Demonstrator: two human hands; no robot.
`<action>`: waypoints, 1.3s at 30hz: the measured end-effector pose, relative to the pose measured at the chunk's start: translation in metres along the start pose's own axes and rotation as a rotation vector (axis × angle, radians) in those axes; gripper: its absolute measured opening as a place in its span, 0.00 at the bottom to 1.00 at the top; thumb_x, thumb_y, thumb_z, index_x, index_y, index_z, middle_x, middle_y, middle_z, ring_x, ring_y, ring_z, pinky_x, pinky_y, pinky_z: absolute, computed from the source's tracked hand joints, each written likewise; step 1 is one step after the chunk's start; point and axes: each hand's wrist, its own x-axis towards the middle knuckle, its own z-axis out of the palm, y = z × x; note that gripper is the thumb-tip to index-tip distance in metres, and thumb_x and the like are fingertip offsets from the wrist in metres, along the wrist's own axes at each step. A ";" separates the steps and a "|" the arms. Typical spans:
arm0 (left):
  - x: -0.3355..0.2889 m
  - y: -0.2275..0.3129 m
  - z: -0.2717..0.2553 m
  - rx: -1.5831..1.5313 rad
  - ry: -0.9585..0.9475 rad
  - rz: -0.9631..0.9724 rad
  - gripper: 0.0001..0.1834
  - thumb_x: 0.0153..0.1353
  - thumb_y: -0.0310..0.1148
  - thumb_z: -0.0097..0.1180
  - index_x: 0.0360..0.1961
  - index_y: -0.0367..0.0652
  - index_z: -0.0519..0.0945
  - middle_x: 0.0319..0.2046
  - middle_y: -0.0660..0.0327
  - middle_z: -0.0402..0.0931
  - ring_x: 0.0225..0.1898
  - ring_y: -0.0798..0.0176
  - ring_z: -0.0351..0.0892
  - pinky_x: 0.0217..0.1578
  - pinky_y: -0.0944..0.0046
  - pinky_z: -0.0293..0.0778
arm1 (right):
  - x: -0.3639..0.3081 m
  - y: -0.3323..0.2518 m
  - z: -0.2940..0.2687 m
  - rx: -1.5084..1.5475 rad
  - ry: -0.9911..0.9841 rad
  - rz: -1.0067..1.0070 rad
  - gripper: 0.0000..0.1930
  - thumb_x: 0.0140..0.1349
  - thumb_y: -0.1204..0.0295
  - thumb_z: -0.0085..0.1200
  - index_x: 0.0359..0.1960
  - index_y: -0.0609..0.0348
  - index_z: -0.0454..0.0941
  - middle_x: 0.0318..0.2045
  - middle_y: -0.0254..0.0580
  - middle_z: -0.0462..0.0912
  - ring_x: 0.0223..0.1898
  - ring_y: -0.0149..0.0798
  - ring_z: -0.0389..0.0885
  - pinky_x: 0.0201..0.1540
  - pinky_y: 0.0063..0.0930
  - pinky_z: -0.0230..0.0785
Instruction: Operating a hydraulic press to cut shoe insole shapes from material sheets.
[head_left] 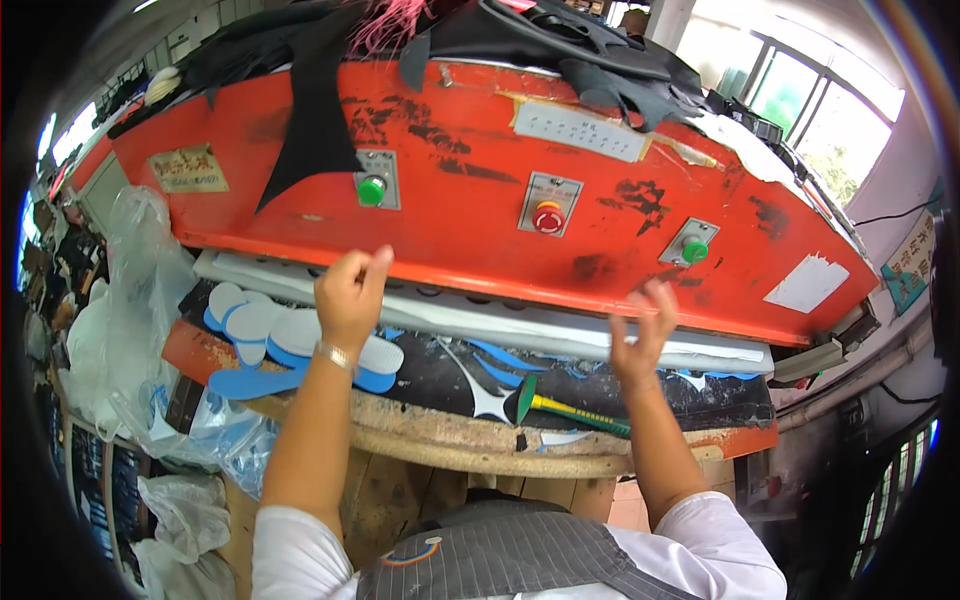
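Observation:
My left hand (349, 297), with a band on its wrist, is raised in front of the red machine's lower edge, below the left green button (371, 191). Its fingers are curled in loosely, the thumb points up, and I see nothing in them. My right hand (643, 338) is raised below the right green button (694, 250), fingers apart and empty. Blue-and-white shoe soles (295, 330) are piled on the work surface beside my left wrist. A mallet (570, 408) with a green head and a yellow-green handle lies near my right forearm.
Above the work surface spans a red machine beam (450, 235) with a red stop button (548, 217) and a white pad (700, 350) underneath. White and blue offcuts (480, 390) litter the dark board. Clear plastic bags (145, 260) crowd the left; black sheet scraps (310, 110) drape over the beam.

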 end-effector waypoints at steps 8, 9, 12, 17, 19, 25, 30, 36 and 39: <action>0.048 0.003 0.013 0.308 -0.185 0.347 0.11 0.64 0.33 0.47 0.27 0.40 0.76 0.28 0.54 0.74 0.34 0.46 0.74 0.35 0.50 0.69 | 0.081 0.047 -0.001 -0.476 0.235 0.193 0.32 0.65 0.57 0.48 0.68 0.56 0.55 0.68 0.62 0.48 0.70 0.60 0.43 0.67 0.60 0.39; 0.041 0.010 0.005 0.106 -0.231 0.209 0.10 0.63 0.31 0.47 0.30 0.40 0.79 0.30 0.54 0.77 0.37 0.46 0.76 0.37 0.50 0.71 | 0.070 0.033 -0.007 -0.408 0.198 0.225 0.34 0.64 0.57 0.49 0.68 0.55 0.53 0.68 0.63 0.48 0.70 0.62 0.43 0.66 0.62 0.38; -0.035 0.035 -0.023 -0.309 -0.415 -0.237 0.11 0.61 0.36 0.56 0.31 0.39 0.82 0.18 0.56 0.77 0.22 0.66 0.77 0.27 0.64 0.72 | -0.005 -0.024 -0.041 0.027 -0.050 -0.017 0.31 0.57 0.68 0.59 0.62 0.57 0.62 0.66 0.65 0.52 0.68 0.65 0.51 0.66 0.57 0.45; -0.103 0.065 -0.076 -1.338 -0.393 -0.874 0.47 0.62 0.71 0.26 0.40 0.35 0.81 0.30 0.58 0.78 0.33 0.62 0.75 0.37 0.64 0.68 | -0.084 -0.118 -0.107 0.258 -0.785 0.136 0.13 0.51 0.58 0.63 0.31 0.53 0.83 0.32 0.40 0.82 0.39 0.46 0.75 0.43 0.37 0.63; -0.108 0.110 -0.101 -1.443 -0.454 -0.943 0.48 0.62 0.72 0.23 0.49 0.35 0.76 0.40 0.56 0.77 0.43 0.60 0.72 0.45 0.62 0.65 | -0.094 -0.145 -0.127 0.282 -0.940 0.137 0.19 0.49 0.55 0.64 0.35 0.55 0.82 0.35 0.42 0.81 0.40 0.46 0.75 0.43 0.38 0.66; -0.134 0.180 -0.140 -1.660 -0.589 -0.834 0.51 0.62 0.72 0.19 0.62 0.34 0.67 0.58 0.52 0.69 0.59 0.56 0.66 0.56 0.57 0.63 | -0.117 -0.195 -0.145 0.114 -0.942 0.300 0.28 0.42 0.57 0.69 0.43 0.60 0.78 0.37 0.45 0.77 0.43 0.48 0.75 0.46 0.39 0.71; -0.165 0.216 -0.154 -1.672 -0.698 -0.801 0.50 0.63 0.71 0.18 0.60 0.34 0.69 0.59 0.51 0.69 0.59 0.55 0.66 0.57 0.56 0.62 | -0.128 -0.198 -0.157 0.103 -0.936 0.331 0.24 0.41 0.59 0.70 0.39 0.58 0.80 0.36 0.44 0.77 0.44 0.46 0.75 0.46 0.38 0.71; -0.193 0.260 -0.168 -1.575 -0.809 -0.534 0.46 0.65 0.66 0.28 0.55 0.28 0.72 0.53 0.46 0.71 0.57 0.55 0.67 0.58 0.53 0.60 | -0.166 -0.197 -0.170 0.147 -0.956 0.274 0.24 0.42 0.58 0.69 0.39 0.57 0.80 0.34 0.43 0.78 0.43 0.46 0.75 0.46 0.38 0.72; -0.154 0.305 -0.164 -1.616 -1.031 0.207 0.28 0.64 0.53 0.50 0.43 0.35 0.80 0.42 0.48 0.74 0.49 0.50 0.69 0.51 0.49 0.63 | -0.144 -0.183 -0.182 0.110 -1.032 0.269 0.23 0.42 0.57 0.68 0.38 0.56 0.81 0.33 0.44 0.79 0.42 0.46 0.76 0.45 0.38 0.72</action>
